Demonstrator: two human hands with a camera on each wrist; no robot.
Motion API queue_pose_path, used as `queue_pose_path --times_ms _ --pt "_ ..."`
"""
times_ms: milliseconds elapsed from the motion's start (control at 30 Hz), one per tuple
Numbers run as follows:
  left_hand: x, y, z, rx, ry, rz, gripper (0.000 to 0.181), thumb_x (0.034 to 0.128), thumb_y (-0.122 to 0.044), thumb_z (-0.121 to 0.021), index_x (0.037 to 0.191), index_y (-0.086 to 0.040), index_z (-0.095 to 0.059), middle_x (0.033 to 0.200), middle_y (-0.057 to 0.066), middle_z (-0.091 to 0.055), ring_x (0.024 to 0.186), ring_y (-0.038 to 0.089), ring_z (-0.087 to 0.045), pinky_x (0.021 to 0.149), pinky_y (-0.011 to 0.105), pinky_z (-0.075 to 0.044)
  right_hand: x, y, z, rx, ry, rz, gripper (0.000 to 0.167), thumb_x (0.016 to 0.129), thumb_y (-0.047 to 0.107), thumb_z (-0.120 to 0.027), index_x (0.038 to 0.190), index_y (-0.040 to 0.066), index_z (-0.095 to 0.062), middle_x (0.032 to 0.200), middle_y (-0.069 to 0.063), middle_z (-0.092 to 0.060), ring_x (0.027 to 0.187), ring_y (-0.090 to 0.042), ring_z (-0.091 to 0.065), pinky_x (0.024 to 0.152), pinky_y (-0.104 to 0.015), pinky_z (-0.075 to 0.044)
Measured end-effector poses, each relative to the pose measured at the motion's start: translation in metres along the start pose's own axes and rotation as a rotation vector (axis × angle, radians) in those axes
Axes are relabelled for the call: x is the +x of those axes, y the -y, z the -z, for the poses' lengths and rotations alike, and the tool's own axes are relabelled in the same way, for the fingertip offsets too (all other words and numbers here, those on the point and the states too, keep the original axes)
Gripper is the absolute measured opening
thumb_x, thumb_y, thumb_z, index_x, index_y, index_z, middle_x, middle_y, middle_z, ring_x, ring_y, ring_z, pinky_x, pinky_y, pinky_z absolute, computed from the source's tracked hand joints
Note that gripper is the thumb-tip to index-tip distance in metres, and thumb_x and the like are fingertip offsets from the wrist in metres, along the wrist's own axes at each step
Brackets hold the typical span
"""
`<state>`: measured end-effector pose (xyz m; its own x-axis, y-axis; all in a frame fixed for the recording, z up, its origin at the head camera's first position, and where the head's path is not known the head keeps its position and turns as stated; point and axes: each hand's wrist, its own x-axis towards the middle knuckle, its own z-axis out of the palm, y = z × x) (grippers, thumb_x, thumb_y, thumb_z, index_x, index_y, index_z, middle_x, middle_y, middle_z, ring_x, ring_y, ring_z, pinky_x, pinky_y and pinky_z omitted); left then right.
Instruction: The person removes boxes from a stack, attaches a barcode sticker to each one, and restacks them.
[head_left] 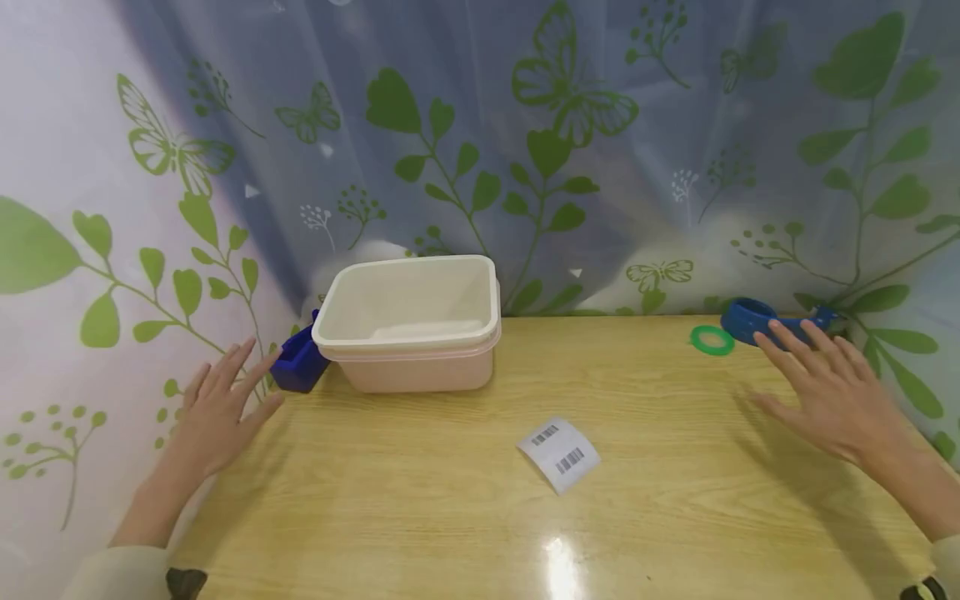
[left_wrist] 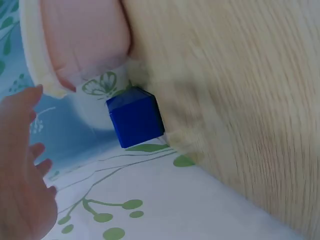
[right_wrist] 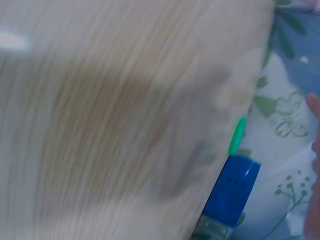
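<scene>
My left hand hovers with spread fingers at the table's left side, holding nothing. Just past its fingertips sits a dark blue open-topped box, against the left end of a pale plastic tub. In the left wrist view, the hand is at the left edge, apart from the blue box. Over the table's right side my right hand is raised, fingers extended and nothing held. Beyond its fingertips lies a blue tape dispenser, partly hidden by the fingers, beside a green ring.
A white paper piece with two printed barcodes lies mid-table, slightly curled. The wooden table meets a patterned curtain along its back and left. In the right wrist view the dispenser sits at the table's back edge.
</scene>
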<state>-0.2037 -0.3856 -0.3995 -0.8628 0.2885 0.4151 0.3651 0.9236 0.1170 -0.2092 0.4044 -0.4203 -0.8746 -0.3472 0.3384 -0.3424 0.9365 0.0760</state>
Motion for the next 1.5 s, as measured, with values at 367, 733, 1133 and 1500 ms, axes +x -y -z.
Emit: queue_pose_path --times_ms 367,733,1133,1500 --pt "0.016 -0.011 0.016 -0.557 0.041 0.329 0.065 0.1115 -0.039 -0.046 0.168 -0.024 -0.017 0.169 0.024 -0.022 0.148 0.058 -0.024 0.110 0.080 -0.023 0.046 0.053 0.031 0.779 0.222 -0.193 0.081 0.108 0.040 -0.055 0.168 0.030 -0.003 0.173 -0.020 0.005 0.151 -0.061 0.010 0.100 -0.091 -0.005" --pt "0.037 -0.024 0.003 -0.755 0.104 0.421 0.070 0.1114 -0.049 -0.038 0.168 -0.016 -0.014 0.167 0.027 -0.023 0.145 0.049 -0.037 0.112 0.060 -0.041 0.109 0.111 0.032 1.101 0.352 -0.218 0.081 0.108 0.052 -0.048 0.166 0.037 0.005 0.175 -0.007 0.007 0.155 -0.053 0.000 0.110 -0.084 -0.015" --pt "0.061 -0.034 -0.009 -0.945 0.064 0.447 0.071 0.1104 -0.046 -0.044 0.162 0.000 -0.027 0.161 0.027 -0.034 0.116 0.015 -0.059 0.091 0.022 -0.057 0.165 0.178 0.001 1.571 0.331 -0.167 0.074 0.111 0.034 -0.048 0.167 0.009 -0.007 0.173 -0.015 -0.015 0.158 -0.037 -0.015 0.128 -0.055 -0.017" --pt "0.071 -0.039 -0.020 -1.065 0.019 0.455 0.064 0.1085 -0.032 -0.056 0.158 0.003 -0.034 0.131 -0.003 -0.055 0.102 0.007 -0.064 0.085 0.023 -0.059 0.193 0.231 -0.012 1.808 0.315 -0.191 0.068 0.107 0.010 -0.056 0.165 0.010 -0.019 0.166 -0.024 -0.030 0.148 -0.044 -0.037 0.120 -0.053 -0.037"
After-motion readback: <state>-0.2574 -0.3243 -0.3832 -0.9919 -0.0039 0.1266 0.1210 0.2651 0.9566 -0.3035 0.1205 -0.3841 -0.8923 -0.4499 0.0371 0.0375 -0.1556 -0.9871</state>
